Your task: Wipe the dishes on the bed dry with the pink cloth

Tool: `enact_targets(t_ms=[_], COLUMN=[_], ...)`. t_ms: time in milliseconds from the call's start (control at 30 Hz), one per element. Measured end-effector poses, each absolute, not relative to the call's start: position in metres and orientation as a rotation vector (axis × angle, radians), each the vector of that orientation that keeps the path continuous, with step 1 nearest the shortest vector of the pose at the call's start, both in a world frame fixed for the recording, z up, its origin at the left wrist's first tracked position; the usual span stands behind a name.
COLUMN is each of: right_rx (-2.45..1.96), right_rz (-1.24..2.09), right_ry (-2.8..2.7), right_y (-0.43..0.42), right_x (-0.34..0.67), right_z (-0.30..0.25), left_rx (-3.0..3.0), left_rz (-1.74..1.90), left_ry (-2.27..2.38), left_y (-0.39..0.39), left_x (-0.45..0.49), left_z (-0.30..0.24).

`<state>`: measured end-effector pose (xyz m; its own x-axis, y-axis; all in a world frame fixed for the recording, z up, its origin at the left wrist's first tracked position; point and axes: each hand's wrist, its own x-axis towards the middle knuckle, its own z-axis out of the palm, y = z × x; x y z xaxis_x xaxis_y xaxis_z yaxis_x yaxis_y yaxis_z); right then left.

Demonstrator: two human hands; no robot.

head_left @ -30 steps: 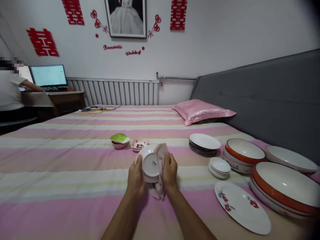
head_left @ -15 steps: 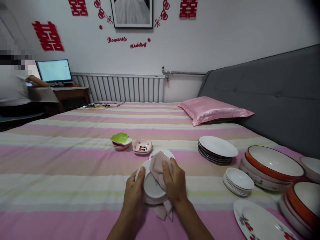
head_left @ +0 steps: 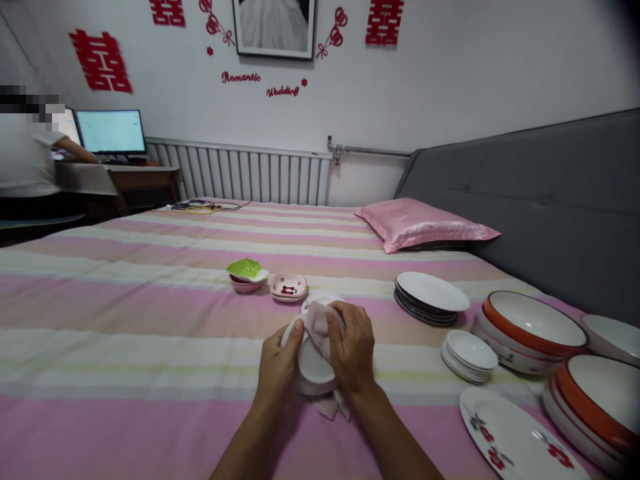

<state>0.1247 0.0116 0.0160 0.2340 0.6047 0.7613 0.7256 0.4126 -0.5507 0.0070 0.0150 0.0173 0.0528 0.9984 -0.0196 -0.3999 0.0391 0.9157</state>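
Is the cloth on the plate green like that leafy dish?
No, the cloth is pale pink, while the leafy dish is green.

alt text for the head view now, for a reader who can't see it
A person's left hand holds a white dish over a striped bedspread while the right hand holds a pale pink cloth against it. Stacked plates and orange-rimmed bowls stand at right.

Compared with 1 second ago, the right hand (head_left: 355,347) now reaches farther over the underside of the white dish (head_left: 314,367), and the pink cloth (head_left: 319,325) spreads across its upper right. The dish's blue mark no longer shows plainly. Another white plate (head_left: 324,298) now shows just beyond. The shifted view cuts off the flowered plate (head_left: 520,433) below.
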Motion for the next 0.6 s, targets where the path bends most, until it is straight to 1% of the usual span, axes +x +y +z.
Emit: enact_targets(t_ms=[167, 333, 467, 600], right_rx=[-1.274, -1.258, -1.235, -1.187], right_rz=[0.008, 0.046, 0.123, 0.295], right_ry=[-1.644, -1.782, -1.727, -1.529], right_y=[0.006, 0.002, 0.002, 0.008], right_x=[0.134, 0.135, 0.136, 0.139], right_z=[0.027, 0.035, 0.036, 0.033], left_rx=[0.986, 1.126, 1.128, 0.996], left_rz=[1.248, 1.185, 1.177, 1.224], left_ry=[0.882, 0.885, 0.854, 0.795], left_y=[0.011, 0.007, 0.006, 0.006], left_x=[0.004, -0.001, -0.001, 0.002], left_z=[0.026, 0.037, 0.038, 0.034])
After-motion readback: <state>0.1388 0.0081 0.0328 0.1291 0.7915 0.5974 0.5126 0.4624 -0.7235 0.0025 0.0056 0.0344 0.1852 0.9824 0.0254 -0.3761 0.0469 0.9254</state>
